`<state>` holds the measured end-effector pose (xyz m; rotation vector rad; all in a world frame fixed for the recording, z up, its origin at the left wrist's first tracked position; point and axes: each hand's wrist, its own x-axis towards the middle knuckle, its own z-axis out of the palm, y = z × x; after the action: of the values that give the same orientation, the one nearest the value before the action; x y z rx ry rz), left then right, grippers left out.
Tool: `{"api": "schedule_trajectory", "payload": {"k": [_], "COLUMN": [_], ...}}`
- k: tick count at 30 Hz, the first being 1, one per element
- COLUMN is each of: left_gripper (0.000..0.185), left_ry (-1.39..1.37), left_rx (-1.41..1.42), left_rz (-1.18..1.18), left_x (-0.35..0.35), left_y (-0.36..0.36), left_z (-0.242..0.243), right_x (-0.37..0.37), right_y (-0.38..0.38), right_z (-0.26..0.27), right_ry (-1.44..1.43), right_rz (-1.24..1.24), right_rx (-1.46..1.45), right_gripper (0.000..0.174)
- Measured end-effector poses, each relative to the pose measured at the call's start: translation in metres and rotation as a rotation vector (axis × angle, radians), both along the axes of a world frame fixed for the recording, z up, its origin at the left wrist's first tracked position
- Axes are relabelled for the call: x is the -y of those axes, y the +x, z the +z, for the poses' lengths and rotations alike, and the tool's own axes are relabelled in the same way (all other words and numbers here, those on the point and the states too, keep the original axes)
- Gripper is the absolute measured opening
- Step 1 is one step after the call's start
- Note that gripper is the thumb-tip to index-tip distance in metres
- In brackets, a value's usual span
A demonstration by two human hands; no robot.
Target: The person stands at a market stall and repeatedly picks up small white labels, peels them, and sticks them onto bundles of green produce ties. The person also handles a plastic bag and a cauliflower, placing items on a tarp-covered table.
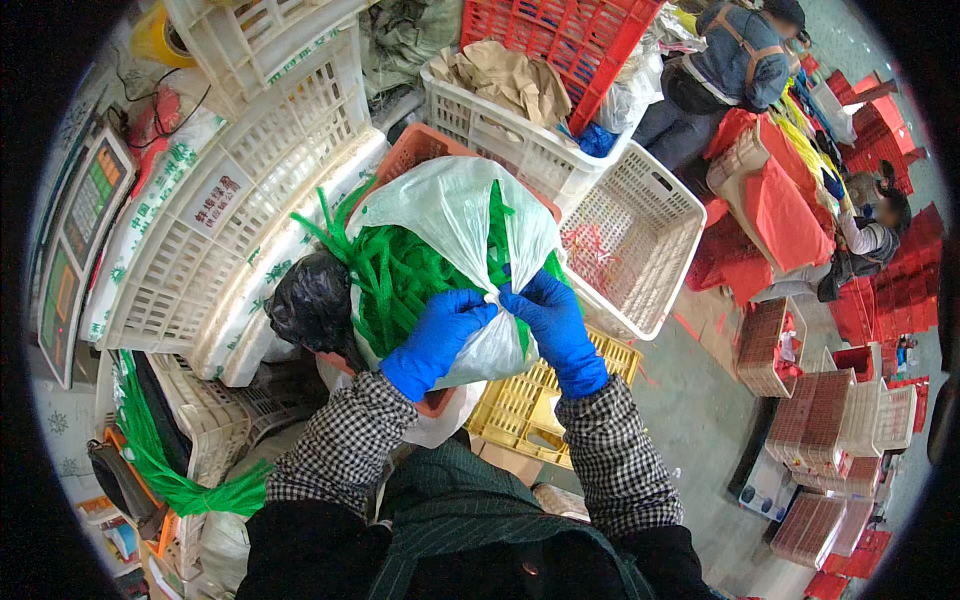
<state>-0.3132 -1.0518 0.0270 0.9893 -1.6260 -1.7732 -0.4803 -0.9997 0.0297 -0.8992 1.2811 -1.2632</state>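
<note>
A white plastic bag [427, 191] filled with green mesh netting strips [397, 274] sits in front of me, on or in an orange-red crate [424, 144]. Its gathered edges meet in a twist or knot at the front. My left hand [439, 337], in a blue glove, pinches the plastic on one side of that twist. Opposite it, my right hand [555, 322], gloved alike, grips the other side. Green strips show through the gaps in the bag and hang out over its left side. A black plastic bag [311, 300] rests against the left side.
White crates [247, 202] and a scale [79, 247] stand at left, above more green netting [165, 465]. To the right are a white crate [637, 232] with red scraps and a yellow crate [517, 405]. Two people work at upper right; stacked crates [810, 420] stand below them.
</note>
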Motion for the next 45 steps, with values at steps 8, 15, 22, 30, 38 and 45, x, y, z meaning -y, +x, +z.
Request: {"api": "schedule_trajectory", "payload": {"k": [8, 15, 22, 30, 38, 45], "left_gripper": [0.015, 0.023, 0.021, 0.023, 0.016, 0.052], "left_ry": [-0.162, -0.244, -0.034, -0.532, -0.545, -0.588], "left_rx": [0.114, 0.121, 0.135, 0.386, 0.531, 0.273], "left_rz": [0.196, -0.377, -0.932, -0.774, -0.027, 0.216], "left_x": [0.023, -0.017, -0.141, -0.139, 0.046, 0.147], "left_y": [0.027, 0.049, 0.075, 0.106, 0.031, 0.017], "left_z": [-0.014, 0.015, -0.064, -0.083, -0.001, 0.015], "right_x": [0.0, -0.007, 0.029, 0.004, 0.093, 0.131], "right_y": [-0.043, -0.065, -0.043, -0.058, -0.039, -0.074], "right_z": [-0.003, 0.014, 0.068, 0.079, 0.036, 0.052], "right_ry": [0.141, 0.198, -0.305, -0.175, -0.076, -0.292], "right_rz": [0.306, 0.191, -0.029, 0.427, 0.012, -0.038], "right_rx": [-0.134, 0.059, 0.656, -0.105, -1.273, -0.818], "right_gripper": [0.046, 0.031, 0.039, 0.029, 0.058, 0.061]}}
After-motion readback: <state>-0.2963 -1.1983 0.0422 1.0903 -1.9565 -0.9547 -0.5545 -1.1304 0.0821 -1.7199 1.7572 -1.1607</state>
